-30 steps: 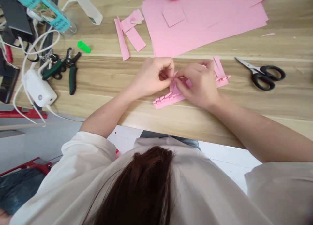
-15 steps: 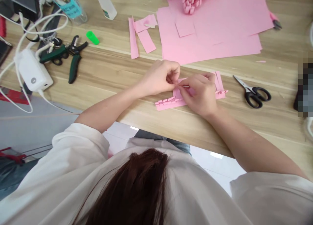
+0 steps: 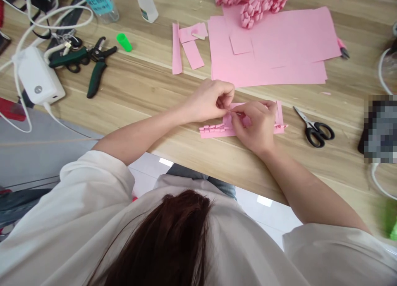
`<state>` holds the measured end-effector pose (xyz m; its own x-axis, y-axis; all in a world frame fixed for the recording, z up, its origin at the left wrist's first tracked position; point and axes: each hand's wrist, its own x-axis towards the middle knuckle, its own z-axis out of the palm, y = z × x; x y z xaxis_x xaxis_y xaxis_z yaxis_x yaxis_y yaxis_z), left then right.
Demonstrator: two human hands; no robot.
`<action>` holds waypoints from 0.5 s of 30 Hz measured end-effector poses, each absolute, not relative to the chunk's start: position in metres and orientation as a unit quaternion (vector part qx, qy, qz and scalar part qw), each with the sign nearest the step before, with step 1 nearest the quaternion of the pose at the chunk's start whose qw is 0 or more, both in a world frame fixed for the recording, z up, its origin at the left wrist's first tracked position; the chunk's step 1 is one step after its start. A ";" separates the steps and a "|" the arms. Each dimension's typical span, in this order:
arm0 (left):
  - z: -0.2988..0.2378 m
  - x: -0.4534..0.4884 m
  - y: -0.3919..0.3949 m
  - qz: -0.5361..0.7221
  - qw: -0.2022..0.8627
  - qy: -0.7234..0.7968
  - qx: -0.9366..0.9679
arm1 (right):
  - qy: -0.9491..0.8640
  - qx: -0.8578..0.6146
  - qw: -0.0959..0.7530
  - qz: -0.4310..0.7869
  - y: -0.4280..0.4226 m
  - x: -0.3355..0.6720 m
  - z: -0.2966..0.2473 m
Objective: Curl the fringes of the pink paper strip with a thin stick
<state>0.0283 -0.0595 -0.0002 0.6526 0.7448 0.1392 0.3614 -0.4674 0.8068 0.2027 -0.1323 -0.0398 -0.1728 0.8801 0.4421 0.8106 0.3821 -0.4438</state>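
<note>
Tabletop [image 3: 139,81], hands [image 3: 254,128] together on pink paper [image 3: 214,131]

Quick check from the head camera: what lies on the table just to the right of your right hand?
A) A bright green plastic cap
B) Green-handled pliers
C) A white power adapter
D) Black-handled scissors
D. The black-handled scissors lie on the wooden table to the right of the right hand, beyond the end of the pink paper strip.
</note>
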 end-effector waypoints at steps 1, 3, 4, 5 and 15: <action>0.000 0.028 -0.059 0.244 0.390 0.337 0.821 | -0.764 -0.552 0.331 0.054 -0.132 0.203 -0.040; 0.000 0.028 -0.059 0.242 0.390 0.338 0.822 | -0.764 -0.551 0.332 0.056 -0.132 0.203 -0.040; 0.001 0.028 -0.059 0.242 0.390 0.338 0.821 | -0.764 -0.551 0.329 0.056 -0.132 0.203 -0.041; 0.001 0.028 -0.060 0.243 0.391 0.339 0.821 | -0.765 -0.553 0.326 0.054 -0.132 0.203 -0.041; -0.006 0.028 -0.059 0.241 0.377 0.345 0.825 | -0.773 -0.548 0.317 0.043 -0.131 0.203 -0.042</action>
